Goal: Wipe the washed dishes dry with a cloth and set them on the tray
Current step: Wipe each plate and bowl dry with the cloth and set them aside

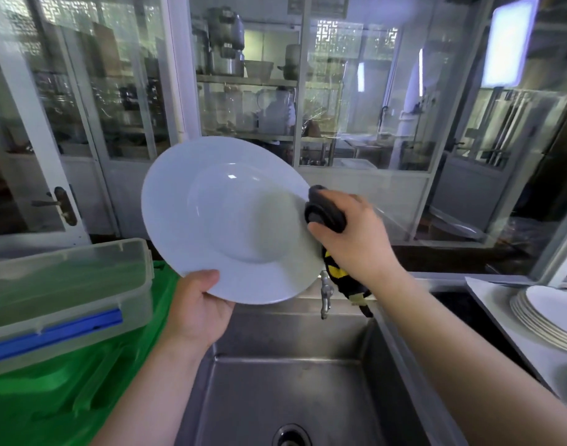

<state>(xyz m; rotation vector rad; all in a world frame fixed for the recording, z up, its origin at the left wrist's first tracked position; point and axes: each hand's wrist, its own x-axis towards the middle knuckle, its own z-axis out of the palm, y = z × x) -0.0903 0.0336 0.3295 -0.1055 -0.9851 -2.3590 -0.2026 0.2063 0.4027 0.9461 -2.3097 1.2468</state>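
Above the steel sink [295, 381], a white deep-rimmed plate [230, 220] is held up and tilted, face toward the camera. Left hand [201, 307] grips the plate at its lower left rim, thumb on the front face, fingers curled behind. Right hand [349, 233] is closed round a bunched dark cloth [325, 214] and presses it against the plate's right rim; the cloth's tail, black with yellow stripes, hangs below the wrist behind the plate edge. Both forearms bare.

Small metal tap [325, 296] stands at the sink's back wall, just under the plate's lower edge; drain [290, 436] shows at bottom of frame. Right of the sink, on the desk, a stack of white plates [546, 317] sits on a pale flat surface [497, 300], possibly the tray, cannot tell for sure. Stack is well apart from the held plate.

Left of the sink, a clear plastic lidded box [66, 291] with a blue clip rests on top of a green plastic crate [82, 397].

Behind, glass-fronted white cabinets [250, 91] with metal pots and containers on shelves; details blurred by reflections. Door handle [61, 204] at far left.
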